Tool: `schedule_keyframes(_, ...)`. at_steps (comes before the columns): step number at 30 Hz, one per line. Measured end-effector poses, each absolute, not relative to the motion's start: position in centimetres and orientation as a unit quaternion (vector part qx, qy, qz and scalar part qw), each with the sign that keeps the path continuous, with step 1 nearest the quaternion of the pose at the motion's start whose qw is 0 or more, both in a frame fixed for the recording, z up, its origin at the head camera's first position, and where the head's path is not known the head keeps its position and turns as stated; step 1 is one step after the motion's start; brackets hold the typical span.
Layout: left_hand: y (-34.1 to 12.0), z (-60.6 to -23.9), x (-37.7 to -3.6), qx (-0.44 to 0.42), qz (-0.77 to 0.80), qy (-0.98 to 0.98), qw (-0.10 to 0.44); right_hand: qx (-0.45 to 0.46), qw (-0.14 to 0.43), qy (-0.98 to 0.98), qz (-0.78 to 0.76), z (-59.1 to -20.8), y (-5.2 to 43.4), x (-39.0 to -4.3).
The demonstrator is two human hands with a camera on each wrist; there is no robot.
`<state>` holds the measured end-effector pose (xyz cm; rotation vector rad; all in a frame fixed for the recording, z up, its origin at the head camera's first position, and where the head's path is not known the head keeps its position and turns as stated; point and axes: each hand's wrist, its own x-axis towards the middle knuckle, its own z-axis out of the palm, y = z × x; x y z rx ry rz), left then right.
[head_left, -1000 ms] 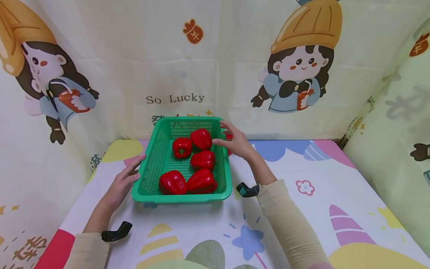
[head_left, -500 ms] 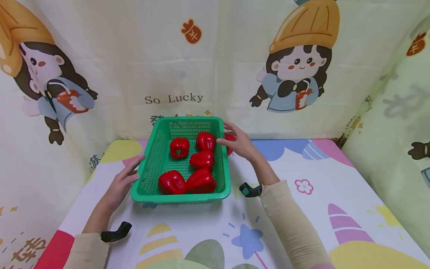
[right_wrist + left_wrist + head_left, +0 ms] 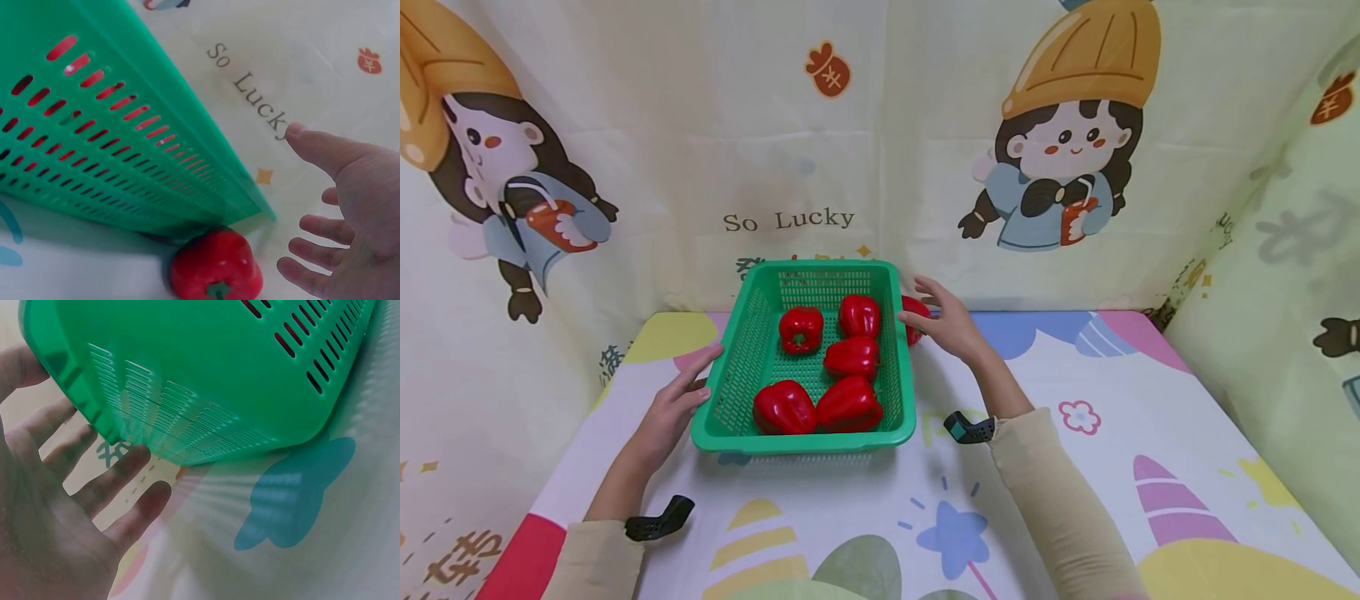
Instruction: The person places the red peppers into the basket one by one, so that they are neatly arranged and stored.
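Observation:
A green plastic basket [image 3: 808,442] with slotted walls holds several red bell peppers [image 3: 850,358]. My left hand [image 3: 666,417] touches the basket's left rim with its fingers extended; the left wrist view shows that palm [image 3: 56,531] beside the slotted wall. Another red bell pepper [image 3: 215,265] lies on the table outside the basket, against its right side, partly hidden in the head view. Over that pepper, just right of the rim, hovers my right hand [image 3: 951,321], fingers spread and holding nothing. The right wrist view shows it apart from the pepper.
A white tablecloth [image 3: 1045,467] with coloured prints covers the table. Printed cloth [image 3: 880,150] hangs as a wall close behind the basket and along both sides. A black wrist camera [image 3: 968,427] sits on the right wrist, another black wrist camera [image 3: 660,518] on the left.
The pepper at the back right of the basket has tipped and settled by the right wall. My right hand has drawn back rightward, off the rim. The left hand has stayed in place.

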<state>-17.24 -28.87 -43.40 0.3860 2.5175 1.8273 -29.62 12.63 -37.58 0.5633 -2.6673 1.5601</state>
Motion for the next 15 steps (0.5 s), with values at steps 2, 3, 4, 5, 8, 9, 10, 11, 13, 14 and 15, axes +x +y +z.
schedule_keyframes(2, -28.89, -43.41, -17.26, 0.125, 0.584, 0.802, 0.002, 0.179, 0.0, -0.851, 0.494, -37.66, 12.82, -29.69)
schedule_keyframes(3, -28.9, -43.42, -17.27, 0.126, 0.584, 0.802, 0.001, 0.178, 0.001, -0.851, 0.493, -37.67, 12.91, -29.71)
schedule_keyframes(4, -28.92, -43.43, -17.28, 0.126, 0.584, 0.802, 0.001, 0.177, 0.002, -0.852, 0.493, -37.67, 12.98, -29.72)
schedule_keyframes(5, -28.94, -43.44, -17.29, 0.126, 0.584, 0.802, 0.001, 0.177, 0.003, -0.852, 0.492, -37.66, 13.05, -29.73)
schedule_keyframes(8, -28.97, -43.46, -17.29, 0.124, 0.582, 0.804, 0.001, 0.177, 0.008, -0.853, 0.491, -37.69, 13.21, -29.82)
schedule_keyframes(9, -28.97, -43.47, -17.3, 0.124, 0.581, 0.804, 0.002, 0.176, 0.008, -0.853, 0.491, -37.68, 13.24, -29.78)
schedule_keyframes(10, -28.97, -43.48, -17.3, 0.123, 0.581, 0.804, 0.002, 0.175, 0.007, -0.854, 0.49, -37.71, 13.27, -29.78)
schedule_keyframes(11, -28.97, -43.49, -17.3, 0.123, 0.581, 0.804, 0.003, 0.174, 0.007, -0.854, 0.49, -37.75, 13.31, -29.8)
schedule_keyframes(13, -28.95, -43.51, -17.29, 0.123, 0.581, 0.804, 0.003, 0.17, 0.004, -0.855, 0.489, -37.87, 13.4, -29.82)
schedule_keyframes(14, -28.94, -43.51, -17.28, 0.122, 0.582, 0.804, 0.003, 0.169, 0.004, -0.856, 0.488, -37.94, 13.44, -29.83)
schedule_keyframes(15, -28.93, -43.51, -17.28, 0.122, 0.581, 0.805, 0.003, 0.167, 0.003, -0.857, 0.487, -38.0, 13.47, -29.84)
